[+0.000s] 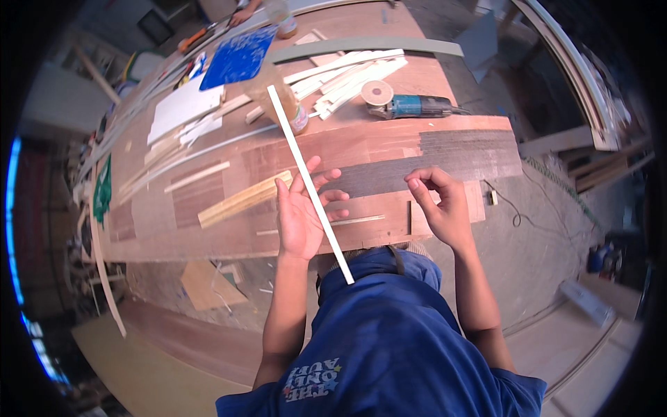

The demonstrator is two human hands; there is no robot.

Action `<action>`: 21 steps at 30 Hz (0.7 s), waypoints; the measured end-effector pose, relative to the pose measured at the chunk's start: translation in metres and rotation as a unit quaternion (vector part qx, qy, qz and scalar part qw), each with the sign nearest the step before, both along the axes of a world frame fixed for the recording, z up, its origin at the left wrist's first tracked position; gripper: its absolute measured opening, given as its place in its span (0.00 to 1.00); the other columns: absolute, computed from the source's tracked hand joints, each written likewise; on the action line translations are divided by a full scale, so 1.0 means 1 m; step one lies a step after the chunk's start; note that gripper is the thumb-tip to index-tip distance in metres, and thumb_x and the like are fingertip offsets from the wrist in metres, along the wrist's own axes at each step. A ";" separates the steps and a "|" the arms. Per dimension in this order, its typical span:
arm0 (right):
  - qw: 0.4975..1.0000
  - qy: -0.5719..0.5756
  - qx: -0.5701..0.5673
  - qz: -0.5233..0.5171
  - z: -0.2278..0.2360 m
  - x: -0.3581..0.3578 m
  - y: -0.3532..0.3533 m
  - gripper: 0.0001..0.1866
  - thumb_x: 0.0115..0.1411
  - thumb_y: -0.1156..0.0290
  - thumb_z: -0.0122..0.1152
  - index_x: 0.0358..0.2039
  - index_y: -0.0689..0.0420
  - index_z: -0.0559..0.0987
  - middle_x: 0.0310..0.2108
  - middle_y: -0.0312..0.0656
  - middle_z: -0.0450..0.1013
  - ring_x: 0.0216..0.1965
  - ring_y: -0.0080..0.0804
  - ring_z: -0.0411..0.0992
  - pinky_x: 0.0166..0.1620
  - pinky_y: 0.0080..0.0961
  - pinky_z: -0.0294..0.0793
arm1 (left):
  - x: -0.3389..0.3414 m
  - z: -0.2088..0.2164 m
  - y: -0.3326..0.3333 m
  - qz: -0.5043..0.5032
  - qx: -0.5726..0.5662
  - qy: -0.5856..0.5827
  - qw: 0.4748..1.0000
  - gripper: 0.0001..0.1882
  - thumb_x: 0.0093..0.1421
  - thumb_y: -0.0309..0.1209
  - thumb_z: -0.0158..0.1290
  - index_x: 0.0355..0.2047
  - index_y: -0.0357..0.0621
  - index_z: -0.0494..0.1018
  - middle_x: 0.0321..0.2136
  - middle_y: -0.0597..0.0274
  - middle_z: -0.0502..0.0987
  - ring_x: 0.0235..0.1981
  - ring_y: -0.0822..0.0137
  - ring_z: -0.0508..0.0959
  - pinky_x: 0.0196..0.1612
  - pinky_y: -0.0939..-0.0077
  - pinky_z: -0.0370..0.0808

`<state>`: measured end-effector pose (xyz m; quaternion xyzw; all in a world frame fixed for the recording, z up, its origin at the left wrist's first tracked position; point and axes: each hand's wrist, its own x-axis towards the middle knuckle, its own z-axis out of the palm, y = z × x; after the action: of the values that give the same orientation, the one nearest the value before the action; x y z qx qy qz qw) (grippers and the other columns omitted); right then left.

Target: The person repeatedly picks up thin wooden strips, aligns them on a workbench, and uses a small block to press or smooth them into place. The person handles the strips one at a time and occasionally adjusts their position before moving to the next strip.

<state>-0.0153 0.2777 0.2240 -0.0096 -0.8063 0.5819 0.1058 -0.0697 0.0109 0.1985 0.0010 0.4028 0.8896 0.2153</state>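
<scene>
Two hands work over the near edge of the desk. The left hand lies open, palm up, fingers spread, and one long white strip rests across it, running from six o'clock up toward eleven. The right hand, at three o'clock from the left, is pinched shut, thumb against fingertips; I cannot tell what it holds. At nine o'clock from the left hand lies one bundle of pale wood slats. Farther off stand one glue bottle, one blue power tool, a loose heap of white strips and one blue sheet.
</scene>
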 end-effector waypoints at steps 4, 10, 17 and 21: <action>0.997 -0.028 -0.025 -0.064 -0.005 0.027 -0.018 0.09 0.73 0.70 0.65 0.41 0.65 0.85 0.34 0.37 0.82 0.35 0.20 0.76 0.44 0.23 0.77 | -0.013 0.002 -0.001 -0.062 0.007 -0.002 0.998 0.46 0.76 0.70 0.26 0.75 0.46 0.57 0.61 0.48 0.75 0.51 0.53 0.82 0.52 0.49 0.85; 0.994 -0.049 -0.030 -0.097 -0.010 0.052 -0.068 0.09 0.72 0.70 0.66 0.42 0.65 0.85 0.35 0.42 0.84 0.35 0.26 0.80 0.43 0.26 0.78 | -0.010 0.003 -0.019 -0.121 0.022 -0.016 0.992 0.48 0.74 0.72 0.25 0.75 0.46 0.57 0.62 0.47 0.75 0.53 0.52 0.81 0.54 0.48 0.83; 0.992 -0.039 -0.016 -0.122 -0.011 0.063 -0.108 0.09 0.71 0.71 0.66 0.43 0.65 0.85 0.35 0.42 0.84 0.35 0.25 0.80 0.42 0.25 0.79 | -0.003 -0.005 -0.047 -0.128 0.050 -0.012 0.990 0.44 0.76 0.69 0.27 0.75 0.48 0.57 0.64 0.48 0.73 0.58 0.52 0.79 0.60 0.50 0.78; 0.989 -0.035 -0.019 -0.140 -0.019 0.072 -0.128 0.09 0.72 0.70 0.66 0.42 0.65 0.85 0.34 0.41 0.84 0.34 0.25 0.80 0.42 0.25 0.78 | 0.001 -0.014 -0.062 -0.058 0.109 -0.024 0.992 0.37 0.78 0.63 0.33 0.75 0.52 0.58 0.68 0.54 0.68 0.67 0.53 0.71 0.69 0.48 0.70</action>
<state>0.0570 0.1497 0.2046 -0.1445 -0.7887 0.5763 0.1579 -0.0692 -0.0514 0.1844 0.0268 0.2979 0.9138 0.2747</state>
